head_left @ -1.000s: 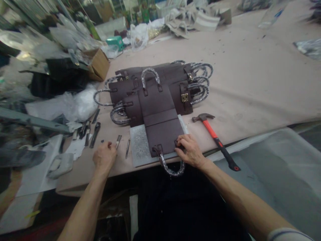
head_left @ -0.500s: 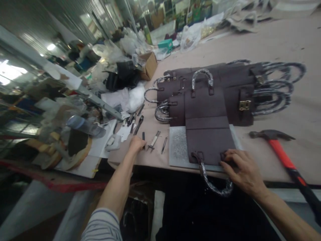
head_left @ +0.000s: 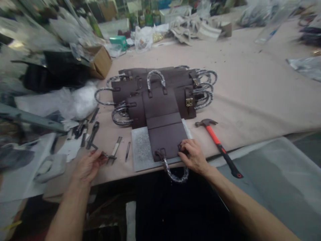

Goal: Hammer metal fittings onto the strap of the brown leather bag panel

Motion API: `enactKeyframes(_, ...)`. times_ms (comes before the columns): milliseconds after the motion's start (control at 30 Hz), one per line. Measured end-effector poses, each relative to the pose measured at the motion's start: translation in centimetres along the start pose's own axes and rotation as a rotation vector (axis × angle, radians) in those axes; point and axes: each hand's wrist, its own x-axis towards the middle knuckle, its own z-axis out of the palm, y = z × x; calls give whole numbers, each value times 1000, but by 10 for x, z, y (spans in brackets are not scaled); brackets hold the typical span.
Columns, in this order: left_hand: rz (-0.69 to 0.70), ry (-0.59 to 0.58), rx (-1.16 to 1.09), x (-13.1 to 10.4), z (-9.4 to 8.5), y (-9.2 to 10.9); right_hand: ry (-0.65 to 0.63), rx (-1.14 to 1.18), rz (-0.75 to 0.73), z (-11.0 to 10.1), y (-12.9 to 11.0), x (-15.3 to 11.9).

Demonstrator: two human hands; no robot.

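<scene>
Our left hand [head_left: 87,164] at lower left pinching a small metal tool [head_left: 100,153], our right hand [head_left: 194,156] pressing the brown leather panel [head_left: 167,134] at centre, red-handled hammer [head_left: 218,144] just right

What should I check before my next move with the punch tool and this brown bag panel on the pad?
1. Left hand has a tool: ok, its fingers close on a small dark metal tool.
2. Which tool tip it is: cannot tell, too small and blurred.
3. Right hand steadies the work: ok, it presses the near right handle tab of the brown bag panel.
4. Panel backed by the grey pad: ok, its near half lies on it.
5. Hammer free: ok, it lies on the table to the right, untouched.
6. Wrapped handle clear of the pad: ok, it hangs over the table edge.
</scene>
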Motion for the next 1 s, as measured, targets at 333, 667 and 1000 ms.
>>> enactKeyframes(333,133,-358,-211,-75,144,-49,-58,39,15,-10,-7,4)
enactKeyframes(667,575,-472,257,-95,179,-70,-263,-32,-63,-16,-11,13)
enactKeyframes(1000,742,-466,315,-97,176,-82,-297,53,-61,-15,-4,11)
